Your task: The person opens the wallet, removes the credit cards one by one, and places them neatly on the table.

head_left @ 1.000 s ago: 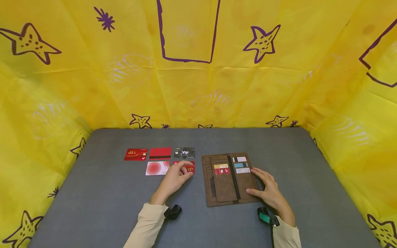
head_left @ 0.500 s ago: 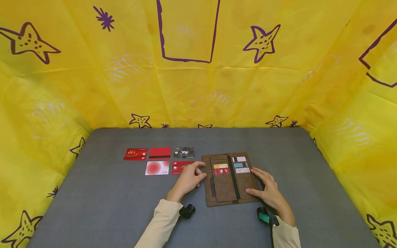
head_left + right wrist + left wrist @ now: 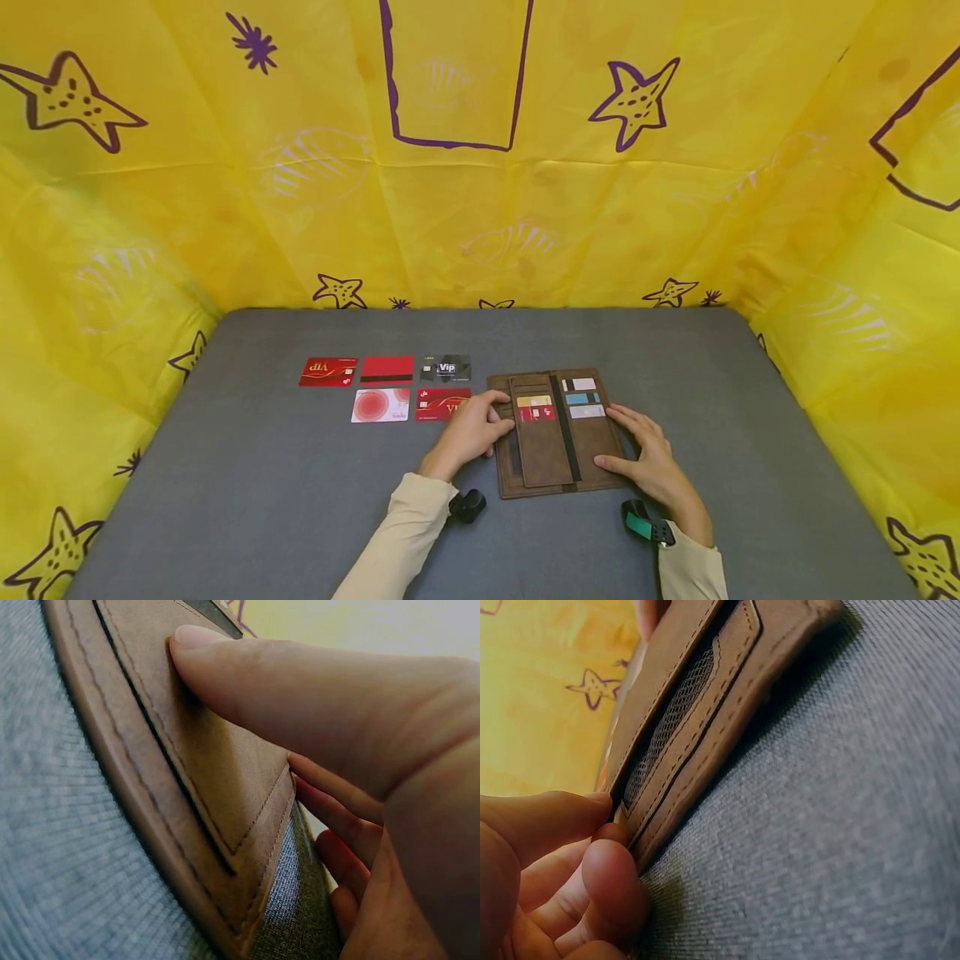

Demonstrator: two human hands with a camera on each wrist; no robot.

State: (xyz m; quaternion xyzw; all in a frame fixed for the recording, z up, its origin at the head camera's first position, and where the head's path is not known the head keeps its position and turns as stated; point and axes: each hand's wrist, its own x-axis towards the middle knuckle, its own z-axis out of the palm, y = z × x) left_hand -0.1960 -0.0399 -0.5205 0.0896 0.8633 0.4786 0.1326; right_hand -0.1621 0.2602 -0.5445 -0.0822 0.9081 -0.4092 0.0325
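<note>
Beyond and beside the left hand [image 3: 471, 432] and right hand [image 3: 654, 461], the grey tabletop [image 3: 240, 483] is enclosed by yellow fabric drapes [image 3: 562, 83] printed with purple-outlined starfish [image 3: 636, 107].

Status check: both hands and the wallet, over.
Left hand at left side of wallet, pinch unclear. Right hand resting on right side. Wallet open. Five loose cards off left, none on it.

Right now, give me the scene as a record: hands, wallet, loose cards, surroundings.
left hand: at the near-left edge of the wallet's inner leaf
right hand: thumb on the wallet, fingers by its right edge
wallet: open, slotted cards on both sides
loose cards: five, left of the wallet
table: gray
backdrop: yellow cloth
</note>
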